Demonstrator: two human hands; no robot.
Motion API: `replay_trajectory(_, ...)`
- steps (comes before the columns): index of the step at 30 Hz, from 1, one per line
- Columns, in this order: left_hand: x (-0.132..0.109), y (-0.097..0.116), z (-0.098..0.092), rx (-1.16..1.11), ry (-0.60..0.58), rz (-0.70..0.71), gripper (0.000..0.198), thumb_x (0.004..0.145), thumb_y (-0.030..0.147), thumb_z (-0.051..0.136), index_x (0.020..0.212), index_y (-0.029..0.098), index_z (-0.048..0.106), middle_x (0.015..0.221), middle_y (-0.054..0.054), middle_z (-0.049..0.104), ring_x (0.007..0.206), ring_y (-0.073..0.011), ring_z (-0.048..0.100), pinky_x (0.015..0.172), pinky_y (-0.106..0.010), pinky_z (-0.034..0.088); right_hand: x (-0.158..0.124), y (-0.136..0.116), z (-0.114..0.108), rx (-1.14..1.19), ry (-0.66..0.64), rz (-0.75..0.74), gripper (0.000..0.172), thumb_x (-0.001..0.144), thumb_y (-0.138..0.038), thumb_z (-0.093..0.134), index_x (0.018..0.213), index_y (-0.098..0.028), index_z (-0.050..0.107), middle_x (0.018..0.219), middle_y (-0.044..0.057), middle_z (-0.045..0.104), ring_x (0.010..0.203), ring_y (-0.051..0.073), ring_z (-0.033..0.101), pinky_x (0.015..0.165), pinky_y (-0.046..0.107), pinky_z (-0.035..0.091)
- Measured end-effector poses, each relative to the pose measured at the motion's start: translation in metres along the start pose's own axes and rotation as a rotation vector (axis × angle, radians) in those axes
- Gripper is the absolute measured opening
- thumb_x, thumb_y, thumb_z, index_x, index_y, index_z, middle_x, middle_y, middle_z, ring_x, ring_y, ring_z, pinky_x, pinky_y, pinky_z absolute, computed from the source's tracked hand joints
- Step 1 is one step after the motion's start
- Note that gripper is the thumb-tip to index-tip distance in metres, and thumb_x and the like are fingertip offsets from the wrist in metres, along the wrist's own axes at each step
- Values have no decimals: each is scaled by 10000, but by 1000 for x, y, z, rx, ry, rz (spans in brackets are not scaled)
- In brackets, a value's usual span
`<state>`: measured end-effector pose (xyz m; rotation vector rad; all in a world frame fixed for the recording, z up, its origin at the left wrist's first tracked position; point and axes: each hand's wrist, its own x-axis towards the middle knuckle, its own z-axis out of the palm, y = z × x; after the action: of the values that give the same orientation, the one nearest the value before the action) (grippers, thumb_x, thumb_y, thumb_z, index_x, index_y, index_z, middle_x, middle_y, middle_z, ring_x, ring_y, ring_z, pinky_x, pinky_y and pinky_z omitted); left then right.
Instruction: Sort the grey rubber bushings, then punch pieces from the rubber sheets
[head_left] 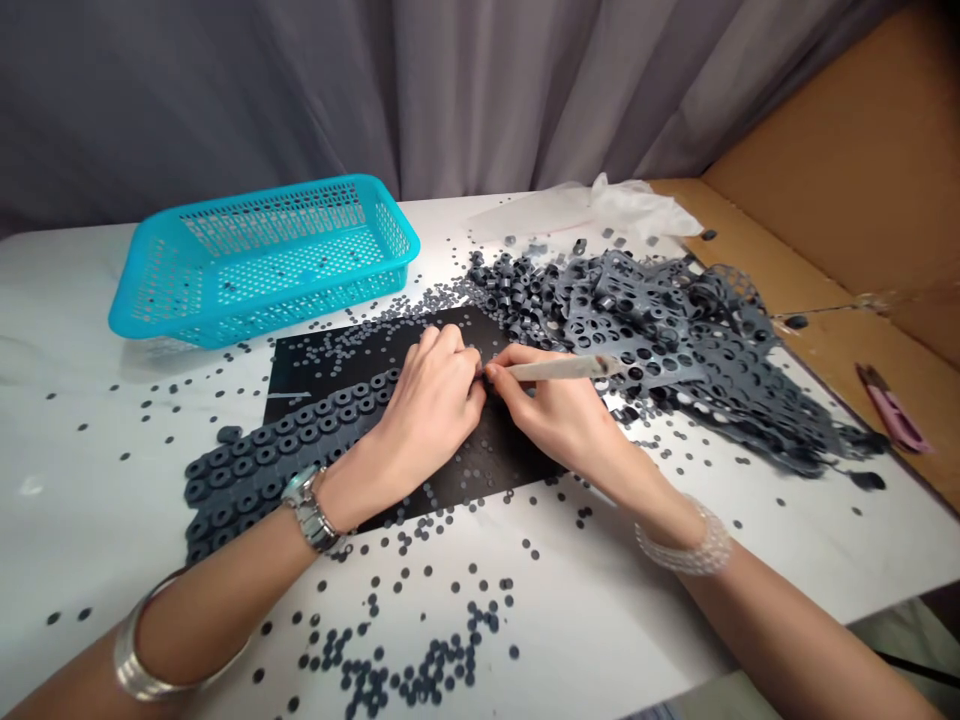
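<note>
On the black sheet (517, 455) right in front of me: what have your hands got?

My right hand (555, 405) pinches a slim pale-handled tool (559, 368), fingers closed around it, its tip toward my left hand (427, 410).

And the left?

Curled over the sheet, fingertips (471, 362) right up against the tool's tip. Anything tiny held there? Can't tell, too hidden.

Where's the rubber?

A strip of grey rubber rings (277, 450) runs out from under my left palm, over the sheet's edge onto the white table (90, 480). Small black discs (420, 640) lie scattered across table and sheet.

What else?

Punched grey rubber scrap (675, 340) heaped to my right, just beside the sheet. Turquoise plastic basket (262, 260) behind on the left, a few discs inside. Pink snips (892, 410) lie on cardboard (825, 340), far right. Metal watch (307, 510) on my left wrist, beaded bracelet (682, 540) on my right.
</note>
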<state>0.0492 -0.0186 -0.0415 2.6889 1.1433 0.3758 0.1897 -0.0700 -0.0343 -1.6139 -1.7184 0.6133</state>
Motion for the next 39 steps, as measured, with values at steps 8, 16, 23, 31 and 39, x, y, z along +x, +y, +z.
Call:
replay_trajectory(8,-5,-16,-26,-819,59,-342,77,771,241,648,799,181,687,817,-8,624,709,-121,519,675,-253,392,2,1,-3,-15,14,68,176,871,-197,530,722,-160,617,640,22,634,566,144,556,545,263,379)
replay_trajectory(16,-2,-25,-33,-1708,-16,-715,80,753,57,663,805,109,695,910,-59,653,810,-98,595,653,-167,459,-4,9,-7,224,198,187,251,887,-370,534,798,-175,666,690,32,673,658,182,639,587,275,451)
replay_trajectory(23,-3,-27,-31,-1884,-132,-683,224,794,-31,555,934,69,698,985,-118,669,883,-140,633,805,-202,520,-7,5,-11,270,253,182,237,893,-360,539,805,-182,668,712,27,676,666,173,636,589,265,459)
replay_trajectory(31,-3,-24,-35,-1932,-125,-712,336,734,-113,509,988,22,683,1011,-152,673,916,-162,653,871,-203,528,-9,2,-11,203,249,180,252,893,-385,542,797,-190,669,678,16,663,659,170,629,591,263,448)
replay_trajectory(39,-3,-19,-38,-1940,-57,-742,313,666,-102,462,869,-34,690,1050,-211,651,974,-220,633,905,-273,525,-11,0,-12,187,225,163,251,897,-377,535,799,-191,673,691,18,673,659,169,629,596,269,443)
